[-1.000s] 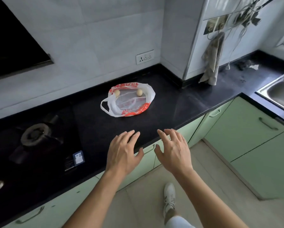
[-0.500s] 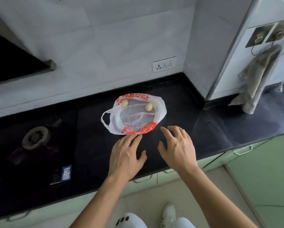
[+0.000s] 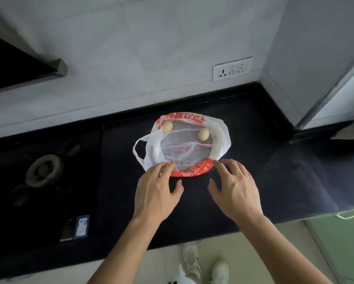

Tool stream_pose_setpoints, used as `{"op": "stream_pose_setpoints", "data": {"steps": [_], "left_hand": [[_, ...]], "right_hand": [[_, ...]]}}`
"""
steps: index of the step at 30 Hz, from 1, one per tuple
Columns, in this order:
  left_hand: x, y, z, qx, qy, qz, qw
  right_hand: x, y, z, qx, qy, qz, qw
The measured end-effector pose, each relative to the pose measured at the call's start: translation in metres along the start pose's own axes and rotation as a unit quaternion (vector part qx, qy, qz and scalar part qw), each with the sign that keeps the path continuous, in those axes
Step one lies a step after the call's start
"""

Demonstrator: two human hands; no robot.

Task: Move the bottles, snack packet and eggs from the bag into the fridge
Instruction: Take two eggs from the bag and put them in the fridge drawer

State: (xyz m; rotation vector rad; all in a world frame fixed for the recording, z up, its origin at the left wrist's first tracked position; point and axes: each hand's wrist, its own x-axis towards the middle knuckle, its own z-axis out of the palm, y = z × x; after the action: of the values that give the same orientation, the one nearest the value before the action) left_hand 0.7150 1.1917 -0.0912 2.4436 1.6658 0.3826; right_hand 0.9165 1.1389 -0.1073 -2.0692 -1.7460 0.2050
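Closer to the bag (image 3: 221,138) now than half a second ago, both hands having come forward across the bench (image 3: 264,160) until the fingertips meet the bag's near red rim. Left hand (image 3: 154,193) spread flat, fingers apart, tips resting on or just over the rim's left part; right hand (image 3: 236,190) likewise spread and empty, index tip at the rim's right end. Nothing gripped by either. Inside the bag, at its far side, two eggs: one egg (image 3: 167,126) at the far left beneath the red print, the other egg (image 3: 203,134) to the right of it, well apart from each other. No bottles or snack packet visible in the bag. Bag lying wide and slack, mouth open upward, long axis running left to right across the bench, loose handle (image 3: 138,149) trailing off its left side. Left egg straight beyond the left hand, right egg roughly between the two hands though a little nearer the right. Only the low rim between hands and eggs. Left of the bag, a stove burner (image 3: 43,170); behind the bag on the wall, a socket (image 3: 231,69). No fridge in sight.
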Motion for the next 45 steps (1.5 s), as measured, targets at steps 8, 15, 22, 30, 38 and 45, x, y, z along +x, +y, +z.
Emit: {"op": "stream_pose_setpoints", "data": {"steps": [8,15,22,30,38,45], "left_hand": [[0.081,-0.037,0.044,-0.137,-0.009,-0.048,0.989],[0.17,-0.071,0.083,-0.184,0.022,-0.057,0.981],[0.217,-0.102,0.106,-0.137,0.02,-0.053,0.989],[0.238,-0.108,0.124,-0.103,0.005,-0.019,0.994],[0.243,-0.117,0.132,-0.09,-0.039,0.01,0.995],[0.238,-0.106,0.113,-0.159,-0.019,0.041,0.986]], "right_hand": [[0.067,-0.003,0.033,0.013,-0.031,0.068,0.997],[0.133,-0.007,0.075,0.135,-0.043,0.226,0.964],[0.176,-0.016,0.095,0.101,-0.038,0.263,0.959],[0.198,-0.008,0.111,0.062,-0.062,0.316,0.945],[0.202,0.008,0.128,0.045,-0.085,0.245,0.965],[0.2,0.017,0.121,0.183,-0.042,0.248,0.951]]}}
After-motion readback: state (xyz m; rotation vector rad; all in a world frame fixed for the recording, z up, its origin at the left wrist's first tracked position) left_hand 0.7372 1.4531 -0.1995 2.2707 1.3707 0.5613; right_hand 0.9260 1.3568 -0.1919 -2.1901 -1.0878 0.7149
